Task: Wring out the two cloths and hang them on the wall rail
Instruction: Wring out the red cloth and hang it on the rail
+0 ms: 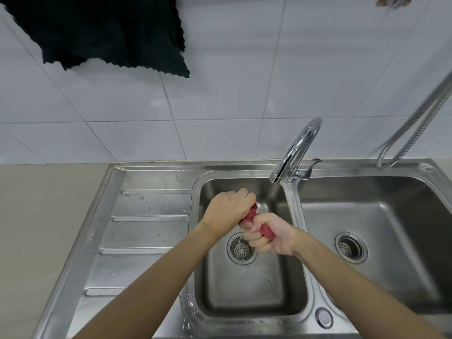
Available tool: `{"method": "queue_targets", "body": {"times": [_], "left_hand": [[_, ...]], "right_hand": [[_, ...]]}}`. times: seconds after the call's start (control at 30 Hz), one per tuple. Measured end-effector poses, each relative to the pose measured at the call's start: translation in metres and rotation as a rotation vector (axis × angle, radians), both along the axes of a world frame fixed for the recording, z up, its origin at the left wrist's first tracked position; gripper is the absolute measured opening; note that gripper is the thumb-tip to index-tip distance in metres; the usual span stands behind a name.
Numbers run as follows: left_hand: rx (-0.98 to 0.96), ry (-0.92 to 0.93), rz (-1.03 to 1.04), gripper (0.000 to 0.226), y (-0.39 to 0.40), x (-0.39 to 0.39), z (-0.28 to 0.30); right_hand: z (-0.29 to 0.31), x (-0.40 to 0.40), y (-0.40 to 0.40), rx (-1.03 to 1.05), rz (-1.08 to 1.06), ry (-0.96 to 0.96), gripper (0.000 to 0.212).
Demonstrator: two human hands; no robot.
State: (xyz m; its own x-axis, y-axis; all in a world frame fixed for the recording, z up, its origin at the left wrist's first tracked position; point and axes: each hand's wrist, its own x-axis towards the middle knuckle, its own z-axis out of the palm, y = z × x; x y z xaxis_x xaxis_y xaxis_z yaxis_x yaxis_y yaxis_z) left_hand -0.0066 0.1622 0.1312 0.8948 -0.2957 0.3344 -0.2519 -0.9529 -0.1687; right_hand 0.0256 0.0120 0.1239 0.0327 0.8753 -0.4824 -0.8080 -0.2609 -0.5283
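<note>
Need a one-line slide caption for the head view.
Both hands, left and right, twist a red cloth over the left sink basin; a dark cloth already hangs on the tiled wall.

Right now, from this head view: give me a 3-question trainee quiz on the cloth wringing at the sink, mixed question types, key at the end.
1. True or false: the twisted red cloth is gripped by both the left hand and the right hand.
2. Multiple choice: the hands work above which part of the stainless steel sink? A) ribbed drainboard B) left basin, over its round drain strainer C) right basin
3. Fill in: the dark green cloth already hangs against the white tiled ____.

Key: 1 true; 2 B; 3 wall.
</note>
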Motion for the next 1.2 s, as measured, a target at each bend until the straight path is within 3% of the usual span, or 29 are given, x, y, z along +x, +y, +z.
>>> {"method": "queue_targets", "body": {"times": [0.07, 0.17, 0.23, 0.3, 0.4, 0.47, 0.53, 0.6, 0.67, 0.73, 0.87, 0.93, 1.03, 1.2], "left_hand": [[-0.01, 0.018, -0.002, 0.029, 0.0, 0.0, -0.004], [-0.009, 0.106, 0.025, 0.022, 0.001, -0.003, 0.007], [-0.101, 0.258, 0.127, 0.015, 0.008, -0.003, 0.02], [-0.208, 0.39, 0.165, 0.02, 0.014, -0.002, 0.029], [-0.272, 0.815, 0.195, 0.033, 0.02, -0.004, 0.05], [-0.412, 1.161, 0.165, 0.033, 0.023, -0.011, 0.058], [-0.565, 1.301, 0.151, 0.029, 0.031, -0.02, 0.061], [-0.693, 1.266, 0.143, 0.026, 0.036, -0.031, 0.06], [-0.738, 1.14, 0.162, 0.04, 0.035, -0.042, 0.064], [-0.847, 1.003, 0.151, 0.05, 0.03, -0.049, 0.065], [-1.123, 0.8, 0.08, 0.041, 0.009, -0.063, 0.07], [-1.238, 0.699, 0.065, 0.043, -0.002, -0.069, 0.071], [-1.337, 0.544, 0.103, 0.043, -0.009, -0.066, 0.067], [-1.484, 0.612, 0.021, 0.034, -0.007, -0.07, 0.085]], "right_hand": [[0.002, 0.0, -0.001, -0.025, 0.015, -0.085, 0.022], [0.017, 0.0, -0.008, -0.128, 0.046, -0.375, 0.023], [0.029, -0.001, -0.011, -0.21, -0.019, -0.501, 0.03], [0.037, -0.002, -0.012, -0.298, -0.134, -0.757, 0.033], [0.041, -0.006, -0.012, -0.354, -0.292, -1.271, 0.019], [0.042, -0.011, -0.013, -0.338, -0.396, -1.335, 0.01], [0.045, -0.016, -0.014, -0.315, -0.452, -1.332, 0.012], [0.052, -0.019, -0.013, -0.273, -0.507, -1.35, 0.011], [0.062, -0.021, -0.011, -0.254, -0.538, -1.353, 0.002], [0.073, -0.024, -0.009, -0.265, -0.525, -1.374, 0.013], [0.094, -0.024, -0.007, -0.184, -0.565, -1.37, 0.003], [0.108, -0.026, -0.006, -0.141, -0.518, -1.434, 0.012], [0.128, -0.026, -0.004, -0.123, -0.526, -1.51, 0.008], [0.149, -0.018, -0.017, -0.157, -0.622, -1.565, 0.011]]}}
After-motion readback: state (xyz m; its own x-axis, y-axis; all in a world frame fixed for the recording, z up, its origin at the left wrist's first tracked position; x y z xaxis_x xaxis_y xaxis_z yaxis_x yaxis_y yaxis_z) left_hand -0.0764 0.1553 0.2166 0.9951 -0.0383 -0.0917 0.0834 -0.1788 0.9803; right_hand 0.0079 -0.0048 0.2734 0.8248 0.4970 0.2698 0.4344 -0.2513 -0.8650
